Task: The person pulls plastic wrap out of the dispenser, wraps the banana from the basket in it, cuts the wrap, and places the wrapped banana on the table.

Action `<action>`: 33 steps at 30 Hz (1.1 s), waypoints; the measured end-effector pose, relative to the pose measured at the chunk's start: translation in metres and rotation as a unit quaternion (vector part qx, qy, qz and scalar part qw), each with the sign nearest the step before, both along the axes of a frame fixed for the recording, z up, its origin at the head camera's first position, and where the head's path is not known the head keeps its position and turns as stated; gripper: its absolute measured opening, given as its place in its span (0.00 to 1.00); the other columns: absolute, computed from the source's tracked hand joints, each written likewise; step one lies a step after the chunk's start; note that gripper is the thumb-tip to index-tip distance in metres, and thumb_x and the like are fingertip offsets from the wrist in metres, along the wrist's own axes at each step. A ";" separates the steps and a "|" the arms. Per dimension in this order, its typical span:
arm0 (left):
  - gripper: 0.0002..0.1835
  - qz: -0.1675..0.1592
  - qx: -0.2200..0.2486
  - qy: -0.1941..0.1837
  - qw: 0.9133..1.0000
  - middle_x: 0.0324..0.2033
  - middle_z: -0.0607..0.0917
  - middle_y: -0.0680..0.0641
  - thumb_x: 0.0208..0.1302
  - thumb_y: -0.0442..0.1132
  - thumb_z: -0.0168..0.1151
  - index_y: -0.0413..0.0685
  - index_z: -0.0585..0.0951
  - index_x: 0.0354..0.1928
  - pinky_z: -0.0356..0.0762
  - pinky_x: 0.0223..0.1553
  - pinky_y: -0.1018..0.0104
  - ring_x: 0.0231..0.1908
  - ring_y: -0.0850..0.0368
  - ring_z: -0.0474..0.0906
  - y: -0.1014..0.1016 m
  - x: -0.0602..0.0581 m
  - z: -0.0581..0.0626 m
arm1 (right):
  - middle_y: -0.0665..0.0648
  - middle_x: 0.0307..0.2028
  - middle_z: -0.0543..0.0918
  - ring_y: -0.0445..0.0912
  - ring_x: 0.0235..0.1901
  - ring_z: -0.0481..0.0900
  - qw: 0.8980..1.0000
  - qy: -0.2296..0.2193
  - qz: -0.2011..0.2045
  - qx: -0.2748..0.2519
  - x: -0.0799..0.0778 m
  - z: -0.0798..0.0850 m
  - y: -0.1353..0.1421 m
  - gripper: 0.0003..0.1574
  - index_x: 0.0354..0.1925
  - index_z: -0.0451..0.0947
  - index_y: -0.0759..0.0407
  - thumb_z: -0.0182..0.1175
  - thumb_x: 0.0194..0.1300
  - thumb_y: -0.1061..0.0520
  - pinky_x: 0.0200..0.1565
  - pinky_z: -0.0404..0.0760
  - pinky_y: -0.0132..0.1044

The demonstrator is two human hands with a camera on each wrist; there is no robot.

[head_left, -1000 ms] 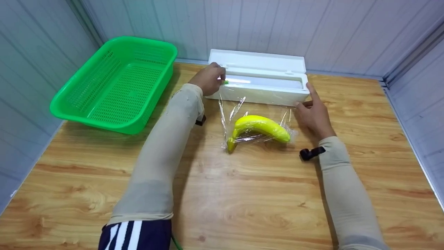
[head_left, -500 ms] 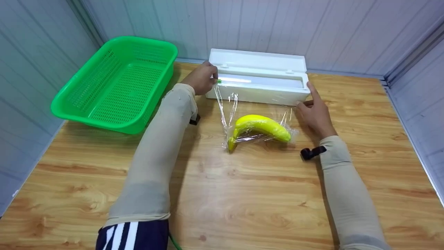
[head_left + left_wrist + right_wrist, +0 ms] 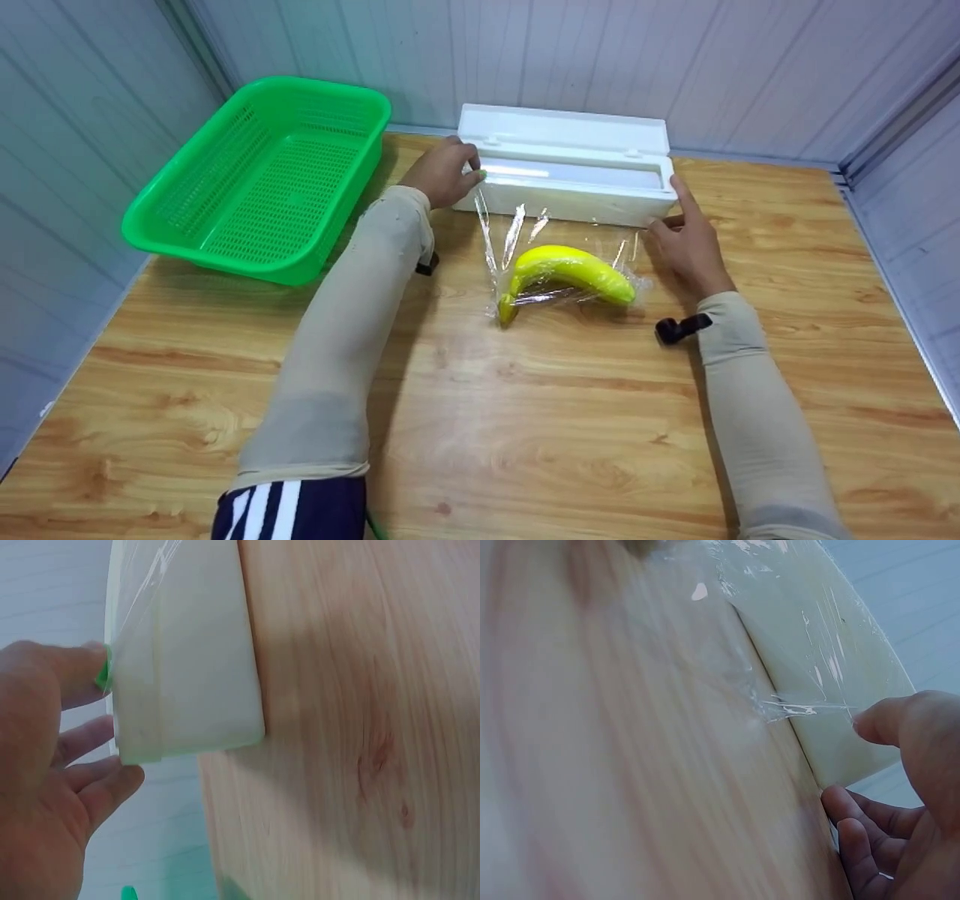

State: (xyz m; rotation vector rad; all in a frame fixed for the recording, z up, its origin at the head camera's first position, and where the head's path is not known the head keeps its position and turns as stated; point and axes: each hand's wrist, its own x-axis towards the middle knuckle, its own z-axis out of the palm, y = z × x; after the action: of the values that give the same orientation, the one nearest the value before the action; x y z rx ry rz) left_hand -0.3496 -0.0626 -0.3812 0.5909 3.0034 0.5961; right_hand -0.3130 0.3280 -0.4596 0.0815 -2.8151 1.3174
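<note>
A white cling film dispenser [image 3: 570, 202] stands at the back of the table with its lid up. At its left end my left hand [image 3: 442, 172] has thumb and fingers on the small green slider [image 3: 103, 675] at the front rim. My right hand [image 3: 688, 247] holds the dispenser's right end, index finger along the side and thumb at the front. Clear cling film [image 3: 517, 229] hangs from the dispenser's front edge and runs forward over a yellow banana [image 3: 574, 268] on the table. In the right wrist view, the thumb touches the wrinkled film [image 3: 802, 706].
A green perforated basket [image 3: 300, 259] sits at the back left, beside my left forearm. Pale panel walls [image 3: 570, 52] close off the back and both sides. Wooden tabletop [image 3: 570, 420] lies in front of the banana.
My left hand has slid a short way left along the dispenser's rim with the green slider. The film's left part has shifted and creased differently. The right hand keeps its place on the dispenser.
</note>
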 end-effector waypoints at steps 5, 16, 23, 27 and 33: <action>0.14 0.007 -0.005 0.015 1.000 0.45 0.73 0.46 0.64 0.47 0.54 0.50 0.79 0.47 0.68 0.49 0.63 0.46 0.53 0.71 0.003 0.001 -0.002 | 0.65 0.53 0.72 0.52 0.48 0.71 1.000 -0.001 -0.002 0.000 0.000 -0.001 -0.001 0.44 0.67 0.38 0.24 0.53 0.63 0.41 0.45 0.71 0.47; 0.13 0.000 -0.020 0.034 0.999 0.48 0.74 0.48 0.63 0.49 0.55 0.57 0.82 0.46 0.70 0.48 0.62 0.49 0.55 0.70 0.010 0.000 -0.002 | 0.65 0.52 0.72 0.51 0.48 0.71 1.000 0.006 -0.004 0.005 0.000 -0.002 0.000 0.44 0.67 0.37 0.23 0.52 0.64 0.43 0.47 0.70 0.47; 0.10 0.005 -0.033 0.051 0.998 0.49 0.74 0.47 0.63 0.46 0.56 0.57 0.84 0.41 0.70 0.49 0.60 0.51 0.54 0.70 0.013 0.001 -0.004 | 0.65 0.51 0.73 0.52 0.48 0.71 1.000 0.009 -0.004 0.005 0.002 -0.003 0.001 0.45 0.68 0.37 0.25 0.53 0.63 0.42 0.44 0.72 0.46; 0.10 0.013 -0.028 0.038 0.999 0.48 0.74 0.48 0.63 0.45 0.56 0.56 0.84 0.41 0.70 0.48 0.62 0.49 0.54 0.71 0.012 0.001 -0.004 | 0.65 0.51 0.73 0.51 0.48 0.71 1.000 0.011 -0.004 0.002 0.003 -0.003 0.000 0.44 0.68 0.38 0.24 0.53 0.63 0.43 0.43 0.72 0.46; 0.09 0.008 -0.009 0.043 0.999 0.43 0.76 0.49 0.63 0.42 0.56 0.51 0.84 0.40 0.69 0.47 0.65 0.46 0.56 0.71 0.008 0.000 -0.004 | 0.64 0.48 0.74 0.51 0.47 0.71 1.000 0.008 -0.001 -0.003 0.004 -0.002 0.001 0.45 0.67 0.37 0.23 0.53 0.63 0.42 0.43 0.73 0.46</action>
State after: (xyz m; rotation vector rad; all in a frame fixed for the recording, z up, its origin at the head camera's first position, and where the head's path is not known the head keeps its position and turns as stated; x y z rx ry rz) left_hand -0.3501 -0.0541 -0.3854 0.6085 3.0920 0.5579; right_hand -0.3086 0.3291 -0.4620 0.0878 -2.7965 1.3196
